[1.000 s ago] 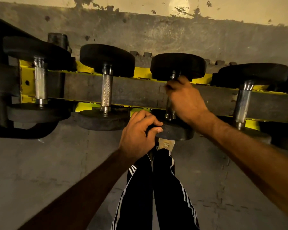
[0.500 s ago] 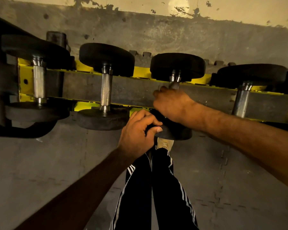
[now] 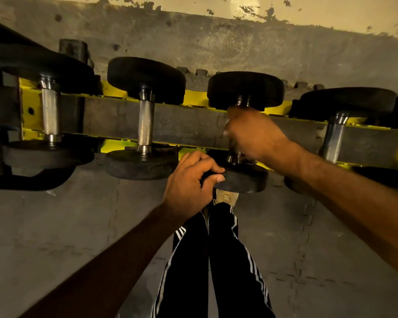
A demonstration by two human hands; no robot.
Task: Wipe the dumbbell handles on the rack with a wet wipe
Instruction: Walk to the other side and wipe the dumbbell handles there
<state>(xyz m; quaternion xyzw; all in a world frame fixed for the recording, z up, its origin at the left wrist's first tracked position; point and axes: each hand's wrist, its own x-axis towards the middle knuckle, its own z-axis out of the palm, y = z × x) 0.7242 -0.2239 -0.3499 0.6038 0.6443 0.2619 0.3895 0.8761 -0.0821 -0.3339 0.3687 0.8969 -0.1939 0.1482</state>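
Right grip (image 3: pixel 255 134) curled round handle of 3rd dumbbell (image 3: pixel 246 90) on rack (image 3: pixel 193 97); blurred, wipe not visible. Left grip (image 3: pixel 191 182) pinches same dumbbell's near plate edge. 2nd dumbbell (image 3: pixel 145 79) and 4th dumbbell (image 3: pixel 347 99) sit apart on either side w/ gaps.

3rd dumbbell handle (image 3: pixel 234 154) wrapped by right hand (image 3: pixel 253 134); near plate (image 3: pixel 245 180) gripped by left hand (image 3: pixel 189 182).

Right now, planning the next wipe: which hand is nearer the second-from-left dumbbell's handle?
Left. The left hand grips a plate just lower-right of that handle; the right hand is farther right.
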